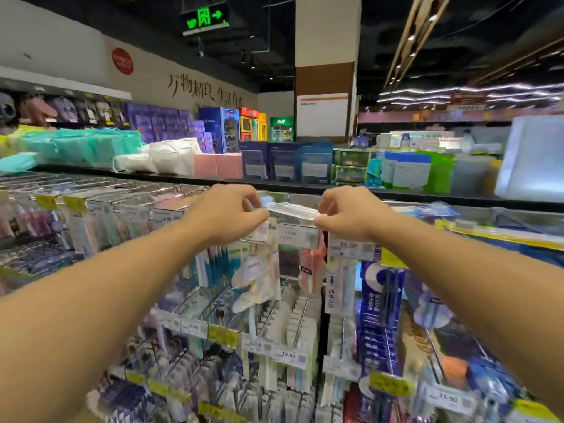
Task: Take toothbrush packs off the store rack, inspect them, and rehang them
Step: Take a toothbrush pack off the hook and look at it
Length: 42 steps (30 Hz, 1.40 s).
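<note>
Toothbrush pack (pixel 292 211), clear, at top peg row of rack (pixel 195 303): pinched at left end by left hand (pixel 224 213), right end by right hand (pixel 348 213). Contents blurred, unreadable.

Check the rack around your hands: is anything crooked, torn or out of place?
One oddity: a crumpled, tilted white pack hangs askew below the left hand, unlike its straight neighbours. The toothbrush pack held with the right hand lies flat, edge-on. No damage visible, though the image is blurry.

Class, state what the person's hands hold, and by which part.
Both hands, left and right, pinch the clear plastic toothbrush pack, one grip on each end of its top edge.
</note>
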Each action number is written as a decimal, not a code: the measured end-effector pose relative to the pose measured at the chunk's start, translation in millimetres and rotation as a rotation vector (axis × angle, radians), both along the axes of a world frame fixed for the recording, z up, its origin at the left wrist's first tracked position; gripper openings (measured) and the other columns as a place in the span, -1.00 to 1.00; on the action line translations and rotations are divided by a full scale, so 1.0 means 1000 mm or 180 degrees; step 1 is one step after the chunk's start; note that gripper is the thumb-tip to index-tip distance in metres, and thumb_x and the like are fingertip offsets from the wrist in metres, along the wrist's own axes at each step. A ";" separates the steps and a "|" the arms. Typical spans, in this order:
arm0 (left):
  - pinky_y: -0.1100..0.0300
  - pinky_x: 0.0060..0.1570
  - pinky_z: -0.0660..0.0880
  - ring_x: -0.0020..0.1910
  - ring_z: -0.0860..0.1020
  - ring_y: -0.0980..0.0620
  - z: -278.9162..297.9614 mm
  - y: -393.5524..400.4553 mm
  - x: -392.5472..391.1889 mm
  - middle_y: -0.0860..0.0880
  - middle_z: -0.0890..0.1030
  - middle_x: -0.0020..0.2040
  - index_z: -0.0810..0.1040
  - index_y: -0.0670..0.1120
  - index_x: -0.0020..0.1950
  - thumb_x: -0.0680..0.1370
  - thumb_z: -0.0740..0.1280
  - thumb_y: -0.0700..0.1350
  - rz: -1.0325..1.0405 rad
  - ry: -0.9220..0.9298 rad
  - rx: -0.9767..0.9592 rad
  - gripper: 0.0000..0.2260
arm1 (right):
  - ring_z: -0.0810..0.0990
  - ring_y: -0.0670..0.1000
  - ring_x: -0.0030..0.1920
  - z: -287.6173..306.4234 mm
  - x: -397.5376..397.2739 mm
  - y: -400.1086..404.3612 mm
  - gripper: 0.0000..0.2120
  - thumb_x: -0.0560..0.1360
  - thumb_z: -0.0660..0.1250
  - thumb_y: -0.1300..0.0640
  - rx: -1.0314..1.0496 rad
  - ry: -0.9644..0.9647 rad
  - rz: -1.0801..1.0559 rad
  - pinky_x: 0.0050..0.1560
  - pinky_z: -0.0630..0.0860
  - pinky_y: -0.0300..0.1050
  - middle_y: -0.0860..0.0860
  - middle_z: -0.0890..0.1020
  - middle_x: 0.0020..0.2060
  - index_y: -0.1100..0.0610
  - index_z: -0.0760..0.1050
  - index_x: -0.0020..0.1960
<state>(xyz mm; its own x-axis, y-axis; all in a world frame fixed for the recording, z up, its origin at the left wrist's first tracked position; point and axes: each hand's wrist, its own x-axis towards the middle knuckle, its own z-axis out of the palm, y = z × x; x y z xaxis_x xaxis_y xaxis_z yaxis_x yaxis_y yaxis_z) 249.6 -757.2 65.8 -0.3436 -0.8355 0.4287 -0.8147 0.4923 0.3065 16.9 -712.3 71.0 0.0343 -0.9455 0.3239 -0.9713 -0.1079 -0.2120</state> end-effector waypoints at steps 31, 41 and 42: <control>0.05 0.00 0.57 -0.13 0.67 -0.02 0.024 -0.131 -0.094 -0.04 0.73 -0.09 0.66 -0.04 0.03 0.62 0.22 0.24 -0.0758 0.2525 0.2505 -0.60 | 0.64 0.07 -0.04 0.015 -0.024 -0.139 -0.67 0.55 0.40 0.05 -0.0220 -0.1824 0.0109 -0.03 0.59 -0.03 0.24 0.65 0.03 0.22 0.56 0.23; 0.14 -0.34 0.63 -0.14 0.67 -0.03 0.027 -0.095 -0.157 -0.11 0.71 0.04 0.61 -0.09 0.20 0.60 0.31 -0.15 -0.0983 0.3235 0.2866 -0.80 | 0.61 0.03 -0.07 0.033 -0.073 -0.074 -0.75 0.59 0.33 -0.02 -0.0445 -0.1831 0.0129 -0.09 0.54 -0.06 0.03 0.68 -0.05 0.10 0.64 0.15; 0.14 -0.35 0.62 -0.14 0.66 -0.04 0.025 -0.094 -0.160 -0.12 0.70 0.08 0.59 -0.10 0.26 0.60 0.30 -0.15 -0.0979 0.3265 0.2891 -0.76 | 0.62 0.06 -0.06 0.033 -0.083 -0.070 -0.75 0.60 0.30 0.01 -0.0417 -0.1602 0.0021 -0.06 0.56 -0.05 0.04 0.68 -0.05 0.12 0.64 0.16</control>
<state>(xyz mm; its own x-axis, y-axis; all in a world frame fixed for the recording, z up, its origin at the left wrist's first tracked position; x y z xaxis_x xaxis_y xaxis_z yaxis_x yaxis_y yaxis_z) 89.3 -850.8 91.1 -0.4284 -0.9025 -0.0450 0.0653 -0.0806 0.9946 -65.9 -781.9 103.7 -0.1504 -0.8962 0.4174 -0.7517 -0.1706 -0.6370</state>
